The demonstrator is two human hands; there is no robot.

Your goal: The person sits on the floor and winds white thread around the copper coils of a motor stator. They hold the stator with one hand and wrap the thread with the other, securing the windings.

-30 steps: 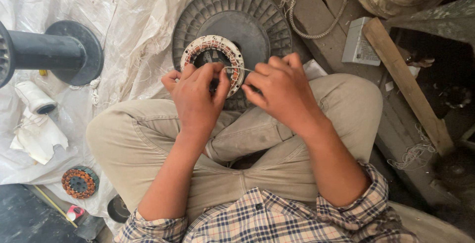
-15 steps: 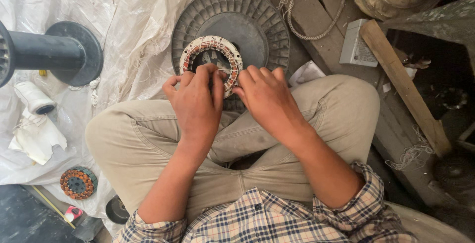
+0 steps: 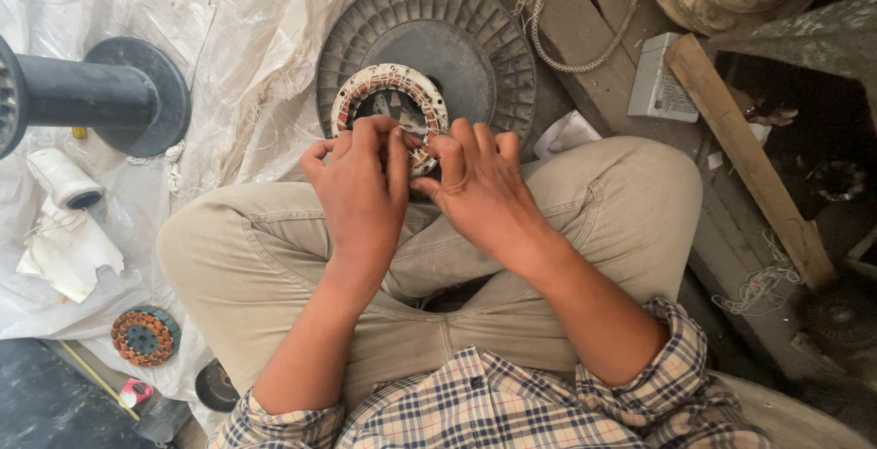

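With my left hand [image 3: 361,189] curled and its fingertips pinching the near rim of the wound stator ring [image 3: 388,106], and my right hand [image 3: 480,189] half-closed with fingers pressed on that same edge, I judge a slip could nick or snap the fine copper winding. It sits tilted above my knees, against the ribbed black disc [image 3: 475,38].

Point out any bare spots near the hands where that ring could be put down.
Free: white sheet between black spool and ribbed disc. Also the disc's flat centre beyond the wound ring. Crowded: wooden plank, cord and grey box on the right; both hands cover the lap.
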